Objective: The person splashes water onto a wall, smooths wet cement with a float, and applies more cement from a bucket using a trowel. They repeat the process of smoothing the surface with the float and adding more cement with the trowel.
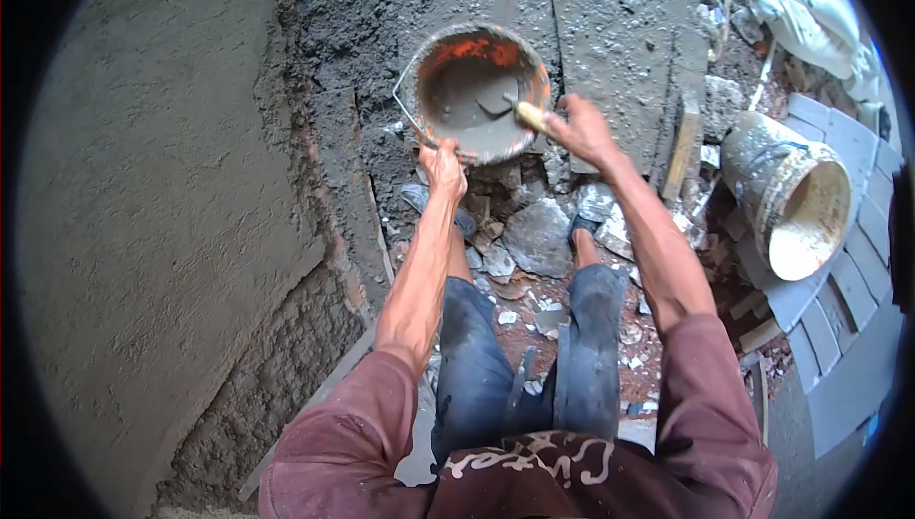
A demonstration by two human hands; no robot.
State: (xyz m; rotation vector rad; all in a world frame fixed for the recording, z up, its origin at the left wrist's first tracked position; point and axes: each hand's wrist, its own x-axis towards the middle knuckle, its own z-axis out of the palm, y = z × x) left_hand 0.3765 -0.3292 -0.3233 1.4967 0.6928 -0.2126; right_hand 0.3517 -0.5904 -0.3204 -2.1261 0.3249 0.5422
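My left hand (444, 170) is closed on the near rim of a mortar-crusted bucket (477, 154), close to where its wire handle meets the side. Orange shows through on the bucket's inner wall, and grey wet mortar (464, 90) lies in the bottom. In my right hand (583, 130) is the pale wooden handle of a trowel (534, 118), fingers wrapped round it. The trowel's metal neck and part of its blade reach inside the bucket; the rest of the blade cannot be made out against the mortar.
Wet grey plaster (181, 147) covers the surface at left. Mortar-spattered boards (610, 33) lie beyond the bucket. Broken stones (537, 236) and rubble surround my feet. At right, a white bucket (743, 152) lies tipped on grey sheets (824, 328), below a white sack (801, 4).
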